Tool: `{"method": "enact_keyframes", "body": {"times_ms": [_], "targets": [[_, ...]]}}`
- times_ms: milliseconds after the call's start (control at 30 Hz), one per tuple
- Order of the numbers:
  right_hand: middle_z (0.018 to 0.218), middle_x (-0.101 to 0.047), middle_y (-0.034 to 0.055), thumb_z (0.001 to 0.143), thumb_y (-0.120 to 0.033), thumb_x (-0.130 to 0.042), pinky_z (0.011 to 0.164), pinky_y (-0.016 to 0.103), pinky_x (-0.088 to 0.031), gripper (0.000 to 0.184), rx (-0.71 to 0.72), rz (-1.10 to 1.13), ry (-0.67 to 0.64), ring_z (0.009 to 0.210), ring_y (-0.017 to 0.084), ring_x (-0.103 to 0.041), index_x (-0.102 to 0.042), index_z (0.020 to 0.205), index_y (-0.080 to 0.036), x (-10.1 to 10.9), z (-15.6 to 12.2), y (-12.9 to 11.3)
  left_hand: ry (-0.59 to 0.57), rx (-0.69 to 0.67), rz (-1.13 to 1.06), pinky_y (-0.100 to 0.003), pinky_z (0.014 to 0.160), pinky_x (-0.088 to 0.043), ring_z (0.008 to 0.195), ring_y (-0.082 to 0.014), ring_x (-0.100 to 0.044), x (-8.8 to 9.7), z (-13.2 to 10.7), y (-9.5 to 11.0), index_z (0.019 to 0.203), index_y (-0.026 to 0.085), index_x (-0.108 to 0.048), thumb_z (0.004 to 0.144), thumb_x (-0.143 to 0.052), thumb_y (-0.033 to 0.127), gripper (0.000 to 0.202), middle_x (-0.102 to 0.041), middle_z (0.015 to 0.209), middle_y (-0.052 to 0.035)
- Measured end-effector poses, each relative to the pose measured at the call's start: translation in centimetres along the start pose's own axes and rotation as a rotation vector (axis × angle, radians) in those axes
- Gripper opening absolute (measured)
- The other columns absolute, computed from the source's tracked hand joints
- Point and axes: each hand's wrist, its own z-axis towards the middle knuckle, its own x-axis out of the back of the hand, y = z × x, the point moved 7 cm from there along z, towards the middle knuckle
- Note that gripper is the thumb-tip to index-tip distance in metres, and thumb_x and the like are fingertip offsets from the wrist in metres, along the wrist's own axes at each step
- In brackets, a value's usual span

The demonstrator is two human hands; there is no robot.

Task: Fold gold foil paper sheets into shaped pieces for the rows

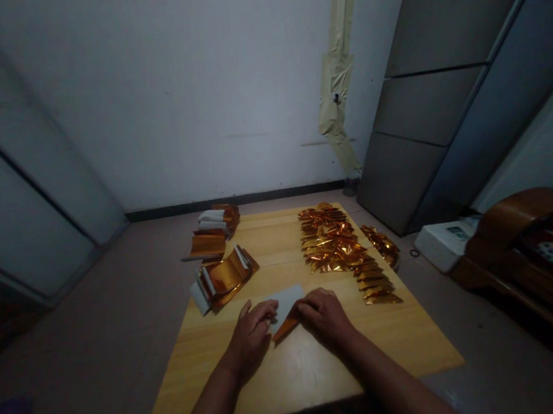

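Observation:
My left hand (252, 337) and my right hand (324, 315) sit close together near the middle of a yellow wooden board (297, 372). Their fingers press on a white-backed gold foil sheet (285, 307), folded to a point, with its orange-gold side showing under my right hand. Ahead on the left lie a stack of white and gold foil pieces (225, 277) and a second pile (214, 231). Rows of folded gold foil pieces (334, 240) run down the board's right side to a lower row (376, 282). A small gold pile (382, 246) lies at the right edge.
A tiled floor surrounds the board. A white wall stands ahead, with a beige taped strip (335, 72). A grey metal cabinet (425, 101) stands right, beside a white box (445, 245) and a wooden chair (523, 244). A pale door (15, 178) stands left.

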Motion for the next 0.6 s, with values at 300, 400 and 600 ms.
{"method": "enact_keyframes", "body": {"times_ms": [300,400,600], "targets": [[0.08,-0.067,0.0024,0.09,-0.025,-0.049,0.076,0.026,-0.036,0.023,0.052,0.099,0.034,0.082,0.016,-0.055,-0.071,0.082,-0.02,0.5,-0.2,1.0,-0.023,0.075,0.002,-0.057,0.118,-0.014,0.121,-0.0226,-0.057,-1.3,0.5,-1.1,0.117,0.027,-0.067,0.088,-0.045,0.033,0.037,-0.065,0.128,-0.0068],[0.085,-0.068,0.0035,0.088,-0.024,-0.051,0.076,0.026,-0.037,0.021,0.022,0.141,0.057,0.086,0.017,-0.057,-0.071,0.085,-0.021,0.7,-0.2,1.0,-0.047,0.063,-0.028,-0.058,0.118,-0.011,0.123,-0.0217,-0.056,-1.5,0.7,-0.7,0.121,0.03,-0.065,0.091,-0.04,0.03,0.039,-0.065,0.129,-0.0055],[0.077,-0.067,0.0025,0.095,-0.027,-0.046,0.071,0.026,-0.033,0.024,-0.149,-0.066,0.095,0.077,0.016,-0.057,-0.066,0.082,-0.02,-0.2,1.2,0.9,0.139,0.15,-0.061,-0.044,0.105,-0.042,0.109,-0.0227,-0.063,-1.1,0.9,-1.5,0.112,0.022,-0.067,0.08,-0.051,0.023,0.035,-0.07,0.114,-0.007]]}}
